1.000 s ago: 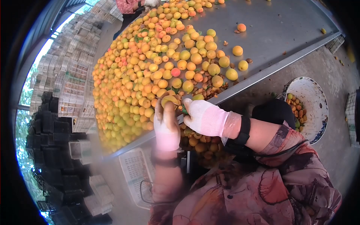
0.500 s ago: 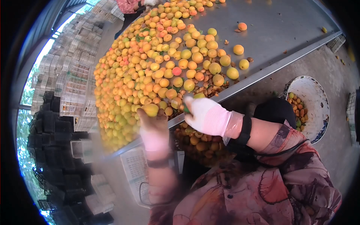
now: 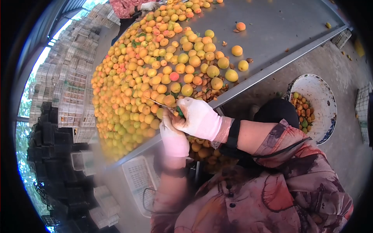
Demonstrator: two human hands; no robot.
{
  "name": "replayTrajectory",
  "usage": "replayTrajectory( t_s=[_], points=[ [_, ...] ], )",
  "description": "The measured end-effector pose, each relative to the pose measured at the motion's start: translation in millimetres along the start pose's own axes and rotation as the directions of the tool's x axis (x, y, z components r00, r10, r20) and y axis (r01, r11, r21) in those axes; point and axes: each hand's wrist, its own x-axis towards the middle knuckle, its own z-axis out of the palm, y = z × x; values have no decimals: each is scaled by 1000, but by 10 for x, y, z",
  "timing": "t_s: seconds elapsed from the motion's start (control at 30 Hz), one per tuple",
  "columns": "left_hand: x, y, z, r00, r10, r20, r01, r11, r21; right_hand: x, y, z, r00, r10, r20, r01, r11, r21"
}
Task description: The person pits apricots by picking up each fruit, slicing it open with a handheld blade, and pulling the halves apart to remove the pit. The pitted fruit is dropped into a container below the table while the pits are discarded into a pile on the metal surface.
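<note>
Many yellow and orange fruits cover the left part of a metal table. My right hand, in a white and pink glove, is closed on a knife with a green handle; its thin blade points up and left over the fruits. My left hand, gloved too, touches it at the table's near edge, fingers closed round a fruit of which only a small orange part shows. Opened fruit pieces lie just beyond my hands.
A white bucket with fruit pieces stands at right. More fruits lie below the table edge. A white crate, stacked pale crates and black crates are at left. Another person's gloved hand is at the table's far side.
My hands have come together, the right moving left and down to the left one. The yellow fruit in my left hand is now mostly hidden, and the knife blade shows. The view has shifted slightly.
</note>
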Motion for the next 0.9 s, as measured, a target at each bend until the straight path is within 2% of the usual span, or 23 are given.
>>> replayTrajectory(
  t_s=[0.07,0.13,0.2,0.23,0.27,0.3,0.4,0.43,0.47,0.5,0.53,0.57,0.6,0.63,0.7,0.73,0.77,0.8,0.83,0.87,0.9],
  points=[
    [-69,78,-64,957,-286,45,289,945,-151,-24,-3,-5,997,-35,69,39,998,-55],
    [-38,-6,-193,951,-299,82,309,932,-189,-29,3,3,993,-75,92,84,992,-94],
    [-59,51,-282,950,-213,229,173,968,182,-34,-7,3,987,-113,118,128,983,-128],
    [-75,123,-272,950,-214,227,174,968,180,-37,-17,-12,977,-158,146,177,975,-132],
    [-84,217,-245,882,-404,242,429,901,-61,-37,-18,-23,964,-201,174,226,965,-135],
    [-92,290,-220,769,-561,305,636,716,-287,-37,-9,-19,964,-200,178,225,965,-137],
    [-102,338,-218,749,-583,314,662,661,-354,-34,9,-14,944,-246,220,274,956,-107],
    [-101,228,-264,747,-587,312,665,655,-358,-32,-13,-33,935,-262,240,295,949,-113],
    [-84,40,-338,860,-339,381,434,879,-198,-36,-24,-37,924,-279,260,317,941,-120],
    [-82,63,-336,871,-76,485,120,991,-60,-46,-16,-17,923,-276,266,316,941,-119],
    [-88,118,-364,873,-79,482,125,990,-63,-52,-3,8,918,-293,268,335,934,-127],
    [-96,201,-396,813,-238,531,404,888,-220,-58,8,26,912,-308,270,353,926,-135],
    [-101,289,-403,710,-363,604,643,685,-343,-65,8,37,913,-303,274,349,928,-135],
    [-82,209,-448,708,-365,604,645,683,-343,-61,-1,46,915,-308,261,346,931,-116],
    [-28,40,-499,780,-440,445,587,761,-277,-30,-23,75,918,-312,245,344,933,-100],
    [-19,21,-464,777,-438,451,588,760,-276,-16,-37,96,954,-252,161,270,958,-102],
    [-15,11,-399,914,-239,328,199,968,150,2,-44,110,979,-187,76,194,976,-98],
    [6,31,-323,948,37,318,-220,796,564,31,-35,125,980,-185,73,193,975,-107],
    [61,97,-241,923,-336,189,331,942,56,53,-26,147,997,-71,11,71,997,-20],
    [57,98,-186,921,-337,196,332,942,56,59,-11,154,998,50,-40,-47,996,74],
    [47,98,-124,984,-125,124,103,980,172,68,-13,123,994,107,-27,-102,984,146]
  ],
)
